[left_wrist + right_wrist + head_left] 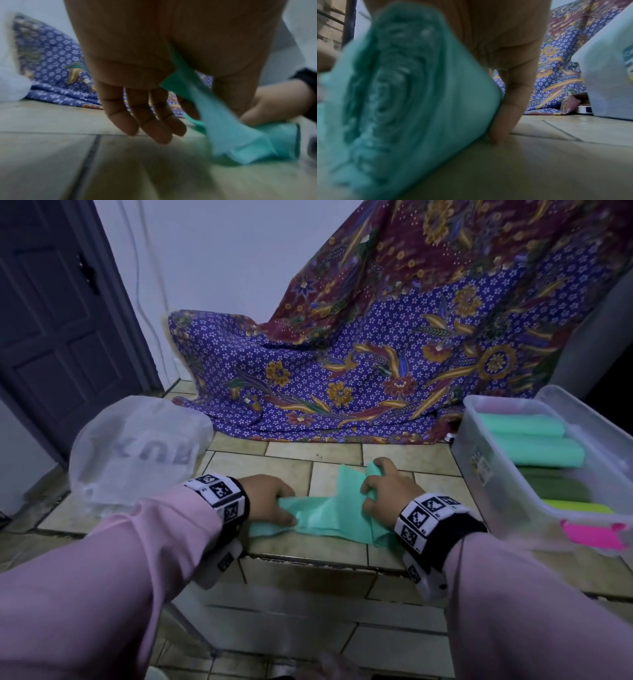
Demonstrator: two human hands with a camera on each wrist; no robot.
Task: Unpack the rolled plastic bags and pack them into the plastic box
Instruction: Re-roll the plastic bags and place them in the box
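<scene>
A teal plastic bag roll (325,517) lies partly unrolled on the tiled surface in front of me. My left hand (282,508) pinches the loose teal sheet (221,121) between thumb and palm side, with the other fingers (150,121) hanging nearly straight. My right hand (378,487) grips the rolled part (281,140) just to the right. In the right wrist view the spiral end of the roll (393,97) fills the left, with one finger (505,108) against it touching the tile. The clear plastic box (493,474) stands at the right and holds teal rolls (534,440) and green, yellow and pink ones.
A crumpled clear plastic bag (137,450) sits on the tiles at the left. A patterned purple cloth (342,371) drapes down behind the work area. The tiled ledge drops off at its front edge (325,563) near my wrists. A dark door (61,330) stands at the far left.
</scene>
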